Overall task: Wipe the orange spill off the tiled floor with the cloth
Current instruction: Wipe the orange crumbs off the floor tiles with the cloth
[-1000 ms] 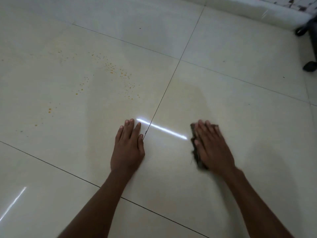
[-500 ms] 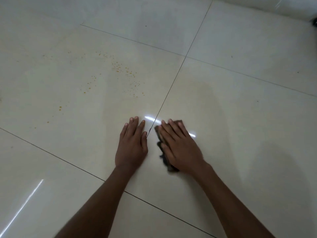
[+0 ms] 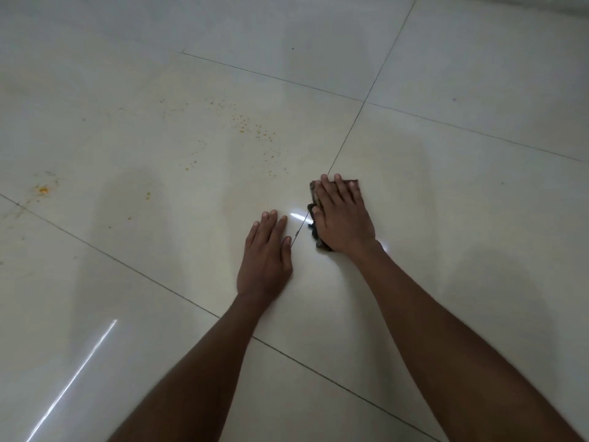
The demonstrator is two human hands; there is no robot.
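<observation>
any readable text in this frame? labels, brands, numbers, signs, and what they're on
None. The cloth under the right hand shows no label or print, the tiled floor with the orange spill is unmarked, and the left hand rests flat on bare tile.

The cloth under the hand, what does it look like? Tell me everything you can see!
The cloth is dark brown and looks like soft fabric, bunched with a ragged edge. It lies flat on the pale tiled floor, right beside a tile joint. The right hand presses on it with straight fingers and hides most of it, so only its far edge and left side show. The orange spill lies apart from it.
</observation>
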